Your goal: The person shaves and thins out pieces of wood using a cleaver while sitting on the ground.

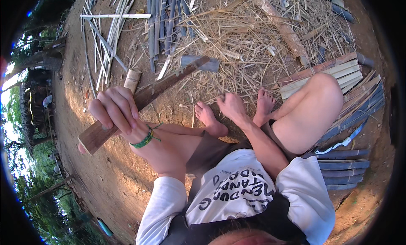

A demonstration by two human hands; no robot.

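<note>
Fingers (111, 111) of the left hand (122, 104) clamp a brown bamboo slat (163, 89), its ends projecting past them. Right hand (233, 107) fingers curl; contents cannot be determined. Work appears partway: pale strips (119, 16) lie beyond the left fingers; the held slat seems unfinished.

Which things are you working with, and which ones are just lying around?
Seems in use:
- brown wooden bar, held in the left hand

Seem just lying about:
- pale strips
- dark strips
- dry straw
- white-handled blade

Can't tell whether the right hand holds anything.
</note>
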